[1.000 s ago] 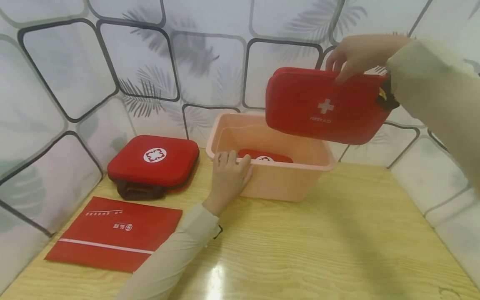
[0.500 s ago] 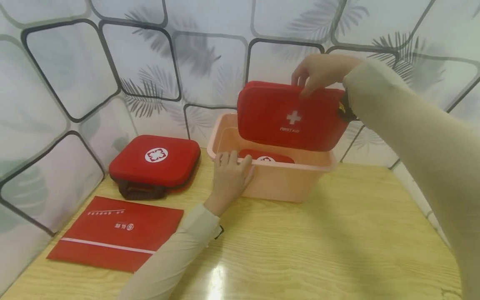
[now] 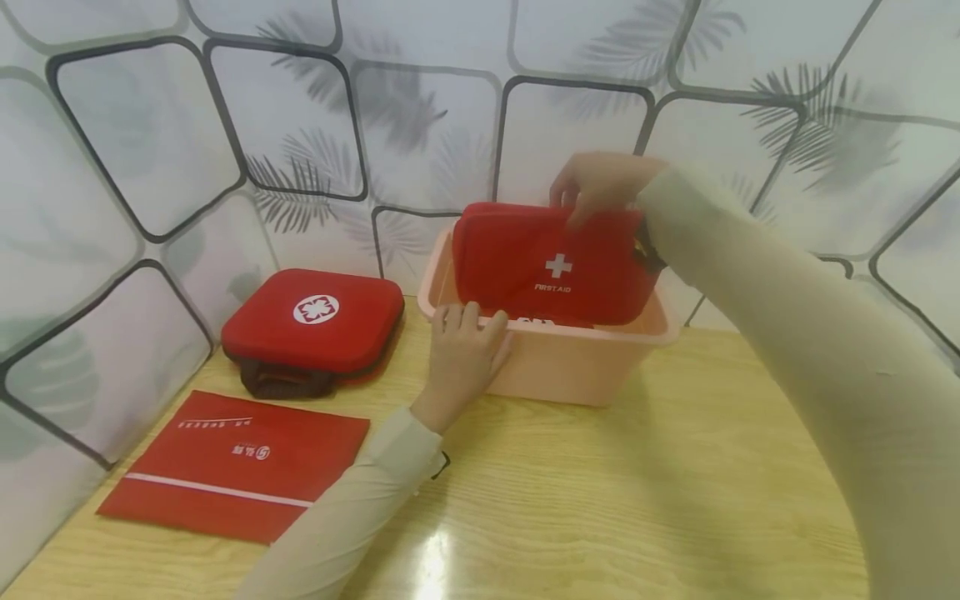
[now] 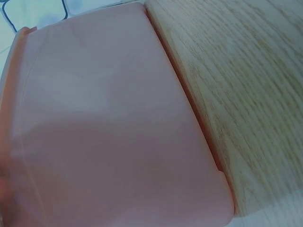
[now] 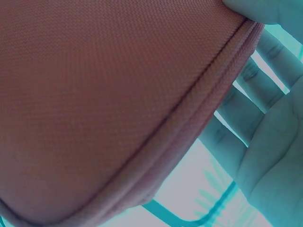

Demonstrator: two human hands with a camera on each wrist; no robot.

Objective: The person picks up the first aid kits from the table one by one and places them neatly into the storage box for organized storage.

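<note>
My right hand [image 3: 603,187] pinches the top edge of a red first aid pouch [image 3: 502,258] with a white cross. The pouch hangs upright, its lower part inside the pink plastic bin [image 3: 555,367]. In the right wrist view the pouch's woven side [image 5: 104,109] fills much of the frame, thumb in front and fingers behind the edge. My left hand [image 3: 465,350] grips the bin's near rim, fingers over the top and thumb along the outside. Another red item [image 3: 536,321] with a white emblem lies in the bin, mostly hidden behind the rim and pouch.
A red hard-shell first aid case [image 3: 315,321] with a dark handle lies left of the bin. In front of it lies a flat red folder [image 3: 240,467] with a white stripe. Patterned wall panels [image 3: 427,142] enclose the wooden table [image 3: 562,500] at the back and sides.
My right hand has brought the first aid pouch left and down, from above the bin's right side to inside its opening. My left hand stays on the rim.
</note>
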